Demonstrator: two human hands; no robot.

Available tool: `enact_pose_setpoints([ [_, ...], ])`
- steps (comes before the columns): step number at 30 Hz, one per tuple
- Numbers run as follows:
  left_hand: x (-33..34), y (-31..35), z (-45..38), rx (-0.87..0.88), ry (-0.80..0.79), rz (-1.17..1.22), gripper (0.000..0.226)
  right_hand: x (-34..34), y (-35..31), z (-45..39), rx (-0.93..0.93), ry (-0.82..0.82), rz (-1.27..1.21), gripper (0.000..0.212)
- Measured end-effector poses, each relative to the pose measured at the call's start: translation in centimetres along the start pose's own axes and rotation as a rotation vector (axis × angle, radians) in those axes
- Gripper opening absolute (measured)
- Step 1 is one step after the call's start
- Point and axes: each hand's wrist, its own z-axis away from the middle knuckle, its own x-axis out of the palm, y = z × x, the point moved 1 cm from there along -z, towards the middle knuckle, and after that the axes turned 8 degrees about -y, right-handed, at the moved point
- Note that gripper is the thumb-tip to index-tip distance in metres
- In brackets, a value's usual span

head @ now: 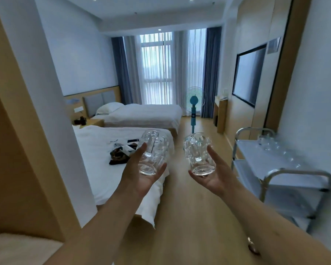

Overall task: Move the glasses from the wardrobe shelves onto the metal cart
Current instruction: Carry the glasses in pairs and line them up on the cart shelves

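My left hand holds a clear faceted glass mug from below, its handle turned toward me. In my right hand sits a second clear glass mug, cupped at its base. Both are held out in front of me above the wooden floor. The metal cart stands to the right against the wall, a little beyond my right hand. Several clear glasses stand on its top shelf near the far end. The wardrobe shelves are out of view; only a wooden panel shows at the left.
Two white beds fill the left and middle; small dark items lie on the near one. A blue standing fan stands ahead beyond the mugs. A wall-mounted screen and a narrow desk line the right wall.
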Motion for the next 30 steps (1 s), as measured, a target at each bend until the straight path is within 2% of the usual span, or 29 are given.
enact_pose_setpoints([
  [2,-0.3,-0.6,-1.9,-0.037,-0.045,-0.026,0.107,-0.6,-0.8,-0.8,0.002,-0.052,0.008,0.064],
  [3,-0.1,-1.1,-2.7,-0.054,-0.048,-0.046,0.102,-1.0,-1.3,-1.5,0.006,-0.062,0.002,0.062],
  [6,1.1,-2.6,-5.2,-0.125,0.022,-0.014,0.05,-2.6,-3.4,-3.7,0.015,-0.058,-0.034,0.067],
  [7,1.7,-3.0,-6.3,-0.134,0.021,0.007,0.043,-3.1,-4.3,-4.4,0.008,-0.055,-0.024,0.069],
  [14,6.0,-6.2,-15.2,-0.19,-0.13,0.076,0.081,-8.2,-10.3,-10.4,-0.004,-0.094,0.023,0.061],
  [17,7.7,-7.9,-19.0,-0.211,-0.206,0.036,0.097,-10.2,-12.8,-12.5,-0.011,-0.104,0.064,0.046],
  [21,9.0,-10.8,-23.1,-0.249,-0.22,-0.127,0.107,-13.8,-15.4,-14.6,-0.043,-0.058,0.092,0.062],
  [24,9.4,-13.0,-25.9,-0.313,-0.259,-0.174,0.102,-16.7,-17.0,-15.6,-0.03,-0.064,0.087,0.077],
  [27,10.1,-14.9,-28.8,-0.377,-0.295,-0.046,0.081,-19.5,-17.9,-16.7,-0.041,-0.02,0.061,0.097],
  [30,10.5,-16.8,-31.7,-0.402,-0.247,0.0,0.073,-21.2,-18.8,-18.1,-0.078,0.032,0.078,0.099],
])
